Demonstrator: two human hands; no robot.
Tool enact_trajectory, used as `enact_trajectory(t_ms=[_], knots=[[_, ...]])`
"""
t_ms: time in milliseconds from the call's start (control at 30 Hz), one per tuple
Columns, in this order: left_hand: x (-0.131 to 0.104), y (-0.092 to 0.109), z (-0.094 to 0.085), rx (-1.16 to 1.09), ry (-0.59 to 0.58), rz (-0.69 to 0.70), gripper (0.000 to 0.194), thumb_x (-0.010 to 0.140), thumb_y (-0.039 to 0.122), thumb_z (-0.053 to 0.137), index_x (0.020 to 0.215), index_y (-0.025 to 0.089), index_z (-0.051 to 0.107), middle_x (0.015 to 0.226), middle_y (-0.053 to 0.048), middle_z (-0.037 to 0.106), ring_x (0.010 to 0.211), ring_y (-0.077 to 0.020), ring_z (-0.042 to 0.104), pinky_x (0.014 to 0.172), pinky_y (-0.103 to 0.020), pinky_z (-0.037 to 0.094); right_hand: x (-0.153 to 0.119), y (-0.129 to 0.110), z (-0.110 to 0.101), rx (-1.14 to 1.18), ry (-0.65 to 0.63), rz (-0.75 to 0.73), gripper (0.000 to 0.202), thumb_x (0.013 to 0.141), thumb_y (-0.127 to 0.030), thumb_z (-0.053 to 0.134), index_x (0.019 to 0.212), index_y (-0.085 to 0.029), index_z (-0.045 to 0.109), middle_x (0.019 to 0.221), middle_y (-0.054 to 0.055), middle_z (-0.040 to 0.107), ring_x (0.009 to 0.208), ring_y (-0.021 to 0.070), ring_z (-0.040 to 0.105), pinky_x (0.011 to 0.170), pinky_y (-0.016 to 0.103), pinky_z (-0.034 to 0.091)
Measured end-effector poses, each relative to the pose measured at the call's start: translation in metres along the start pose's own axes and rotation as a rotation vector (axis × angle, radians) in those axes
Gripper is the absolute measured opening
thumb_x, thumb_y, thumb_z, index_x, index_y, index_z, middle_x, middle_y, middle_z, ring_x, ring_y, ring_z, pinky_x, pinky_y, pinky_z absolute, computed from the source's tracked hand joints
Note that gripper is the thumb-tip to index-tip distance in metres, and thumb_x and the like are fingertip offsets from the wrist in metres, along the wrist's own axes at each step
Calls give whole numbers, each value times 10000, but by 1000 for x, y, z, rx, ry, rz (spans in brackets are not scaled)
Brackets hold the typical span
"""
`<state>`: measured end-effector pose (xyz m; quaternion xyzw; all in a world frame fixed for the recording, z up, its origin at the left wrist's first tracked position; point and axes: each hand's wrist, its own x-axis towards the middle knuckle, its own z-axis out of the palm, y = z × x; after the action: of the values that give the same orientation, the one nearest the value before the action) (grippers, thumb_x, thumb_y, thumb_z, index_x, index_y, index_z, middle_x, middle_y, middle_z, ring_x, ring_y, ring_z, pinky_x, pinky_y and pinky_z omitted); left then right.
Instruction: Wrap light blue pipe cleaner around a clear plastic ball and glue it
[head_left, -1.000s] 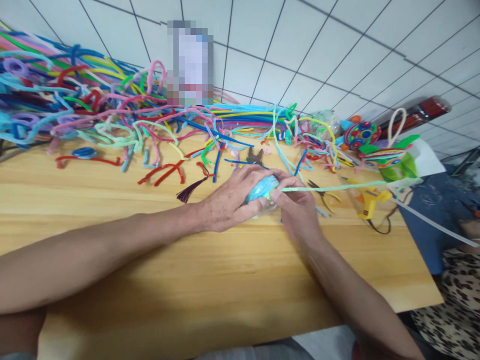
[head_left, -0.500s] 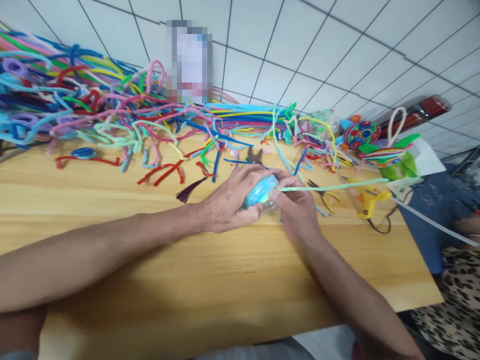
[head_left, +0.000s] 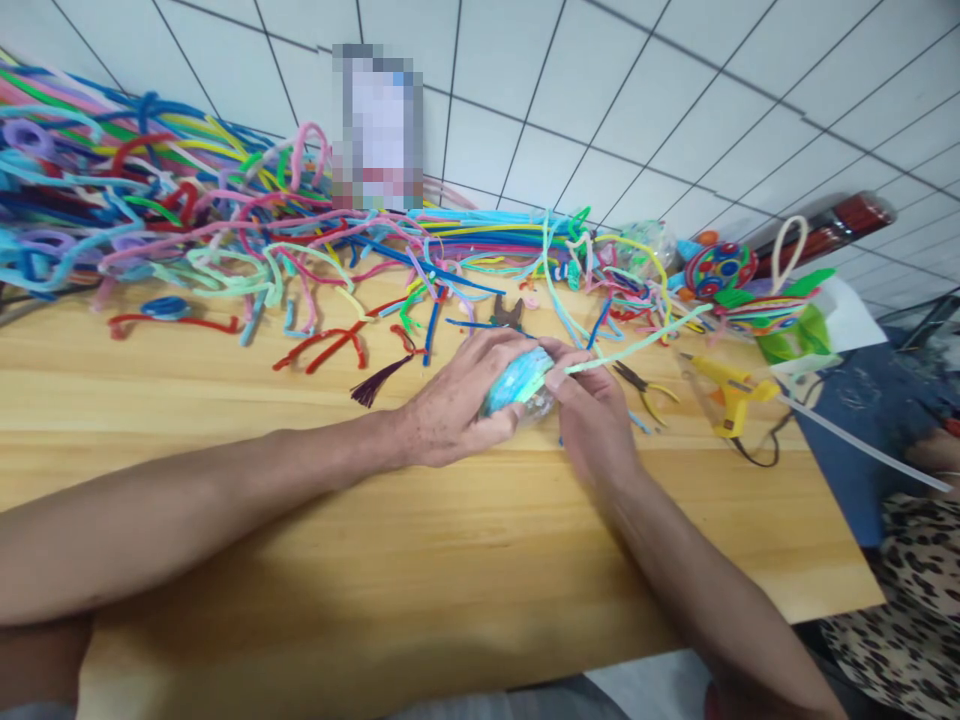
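Observation:
My left hand (head_left: pixel 466 398) is wrapped round a clear rounded object (head_left: pixel 538 405) partly covered in light-blue fuzzy strips (head_left: pixel 517 380). Its exact kind is hidden by my fingers. My right hand (head_left: pixel 596 410) pinches a pale-green pipe cleaner (head_left: pixel 637 350) against the object's right side, thumb on top. One stretch of the green lies along the blue strips; the free end slants up to the right, above the table. Just beyond my hands rest dark-jawed pliers (head_left: pixel 508 314), and yellow-handled pliers (head_left: pixel 646 390) lie to the right.
Tangled pipe cleaners (head_left: pixel 225 225) pile along the back of the wooden table (head_left: pixel 360 560). A yellow glue gun (head_left: pixel 735 390) with a long glue stick lies right, near a decorated ball (head_left: pixel 721 268). A dark tassel (head_left: pixel 379 382) lies left of my hands. Another person's leopard-print clothing (head_left: pixel 900 600) shows at right.
The pipe cleaner's free end has swung upward and away from me, from nearly level to slanting. A green stretch now shows along the blue strips. Both hands stay nearly in place.

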<state>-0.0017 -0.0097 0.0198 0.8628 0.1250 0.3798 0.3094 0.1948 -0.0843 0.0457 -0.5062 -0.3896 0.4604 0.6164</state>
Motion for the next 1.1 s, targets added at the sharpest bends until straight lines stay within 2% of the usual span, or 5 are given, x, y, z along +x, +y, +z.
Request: enact_trajectory(t_ms=[233, 400, 600, 867, 1100], knots=[[-1, 0, 3, 12, 16, 27, 670, 1041, 338, 603, 1653, 263, 342, 1587, -199, 499, 1482, -377, 487, 1228, -680, 497, 0, 0, 1, -13, 28, -2, 258, 720, -359, 970, 768, -293, 725, 1241, 1, 797, 1111, 214, 709, 882, 338, 580], [0, 1, 4, 24, 27, 36, 662, 1047, 337, 584, 1659, 270, 340, 1578, -193, 510, 1482, -377, 496, 1225, -680, 491, 0, -3, 1, -17, -1, -6, 239, 737, -361, 970, 784, -300, 744, 1237, -3, 788, 1068, 194, 697, 859, 321, 575], [4, 4, -4, 12, -32, 47, 606, 1096, 341, 512, 1672, 254, 343, 1597, -185, 502, 1501, -347, 475, 1270, -643, 469, 0, -3, 1, -22, -8, -16, 240, 740, -362, 971, 786, -294, 746, 1239, -3, 781, 1061, 188, 689, 850, 309, 574], [5, 1, -4, 29, -35, 69, 824, 930, 250, 626, 1681, 263, 287, 1631, -207, 467, 1553, -400, 454, 1282, -699, 446, 0, -2, 1, -31, -14, -26, 213, 773, -360, 938, 811, -299, 737, 1251, -2, 773, 1099, 200, 697, 897, 343, 577], [2, -2, 1, 57, 13, 119, 770, 940, 246, 619, 1647, 282, 316, 1598, -194, 512, 1512, -386, 511, 1239, -699, 491, -2, -2, 3, -22, -16, -19, 266, 770, -383, 952, 805, -286, 707, 1269, 7, 772, 1084, 208, 708, 871, 358, 584]])
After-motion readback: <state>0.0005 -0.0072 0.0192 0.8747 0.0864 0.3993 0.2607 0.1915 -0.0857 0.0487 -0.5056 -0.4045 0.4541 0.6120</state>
